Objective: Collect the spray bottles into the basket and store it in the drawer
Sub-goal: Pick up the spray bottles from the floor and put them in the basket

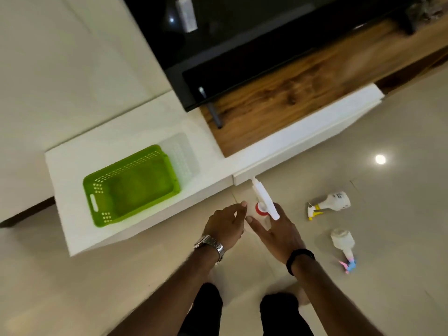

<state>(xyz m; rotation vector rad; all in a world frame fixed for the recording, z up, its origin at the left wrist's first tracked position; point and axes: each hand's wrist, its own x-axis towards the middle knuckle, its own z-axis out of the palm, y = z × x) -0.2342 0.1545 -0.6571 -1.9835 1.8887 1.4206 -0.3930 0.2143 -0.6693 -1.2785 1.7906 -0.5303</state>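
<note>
A green perforated basket (131, 185) stands empty on a low white ledge (72, 209) to the left. My right hand (278, 234) holds a white spray bottle with a red collar (263, 204), nozzle pointing away from me, just right of the ledge's corner. My left hand (225, 224), wearing a metal watch, is beside the bottle with its fingers spread and fingertips close to it. Two more spray bottles lie on the floor to the right: one with a yellow trigger (335, 202) and one with a pink and blue trigger (344, 243). A white drawer front (315, 132) runs under the wooden top.
A wooden cabinet top (278, 98) carries a black TV (242, 44) on a stand. A clear perforated basket (180, 154) lies behind the green one. The floor is glossy beige tile (400, 214). My knees show at the bottom.
</note>
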